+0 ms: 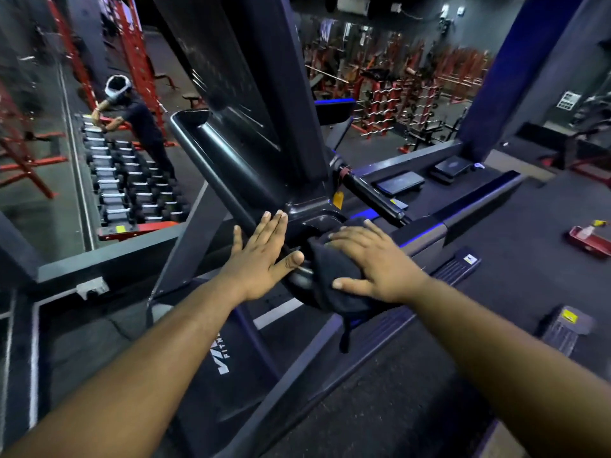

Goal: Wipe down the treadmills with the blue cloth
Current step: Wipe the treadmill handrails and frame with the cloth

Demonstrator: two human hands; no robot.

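A black treadmill [231,368] fills the middle of the head view, its console [231,77] rising up and its handrail [224,180] slanting to the left. The dark blue cloth [330,276] is draped over the rounded end of the console base. My right hand [377,259] lies flat on the cloth, pressing it against the treadmill, with a loose end of the cloth hanging below. My left hand [261,256] rests flat with fingers spread on the handrail just left of the cloth, holding nothing.
A dumbbell rack [132,183] stands at the left, with a person [142,123] in dark clothes leaning over it. Red weight machines [396,90] fill the back. A second treadmill deck [496,259] lies to the right, with a red tray [588,242] on the floor beyond.
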